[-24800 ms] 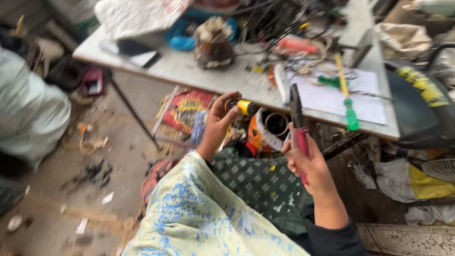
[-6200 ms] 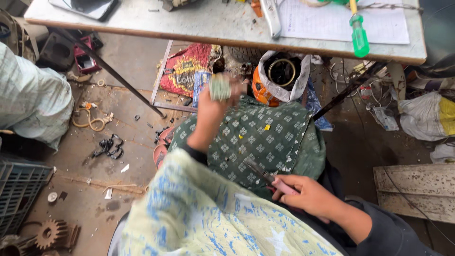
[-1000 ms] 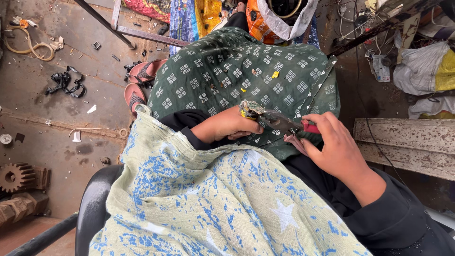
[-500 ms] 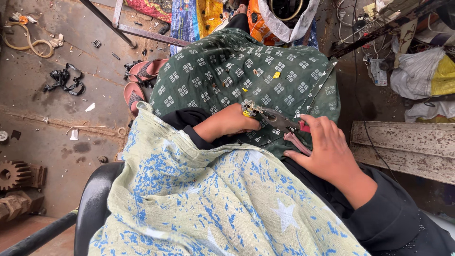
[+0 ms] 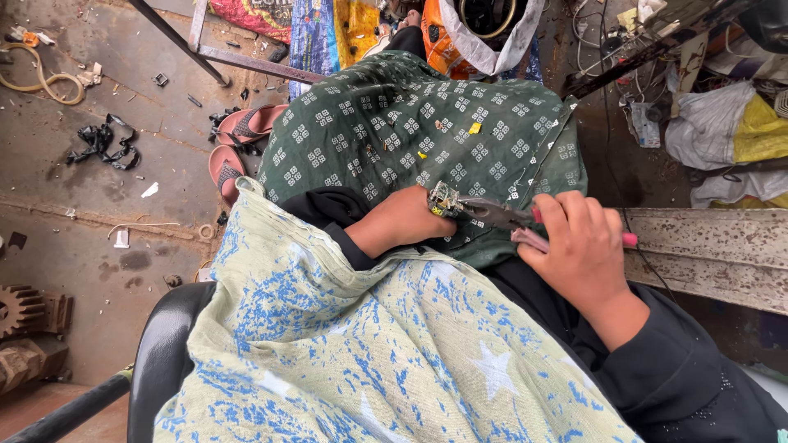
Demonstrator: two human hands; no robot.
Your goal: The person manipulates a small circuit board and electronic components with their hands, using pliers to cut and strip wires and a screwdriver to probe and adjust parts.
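Note:
My left hand [image 5: 400,220] rests on my lap and pinches a small metal part [image 5: 444,199] at its fingertips. My right hand [image 5: 579,250] grips red-handled pliers [image 5: 502,217], whose jaws close on that small part. Both hands sit over the green patterned cloth [image 5: 410,123] covering my knees. A pale scarf with blue print [image 5: 361,344] drapes over my left arm and hides the wrist.
An orange bag with a white liner [image 5: 472,37] stands by my feet. Pink sandals [image 5: 238,143] lie on the dusty floor at left, with black scraps [image 5: 103,143] and a rusty gear [image 5: 23,308]. A grey wooden plank [image 5: 706,254] lies to the right.
Over the last second my hands have stayed together on the lap; the right hand shifted slightly on the pliers' handles. Earlier I was reaching toward the table, then brought both hands down.

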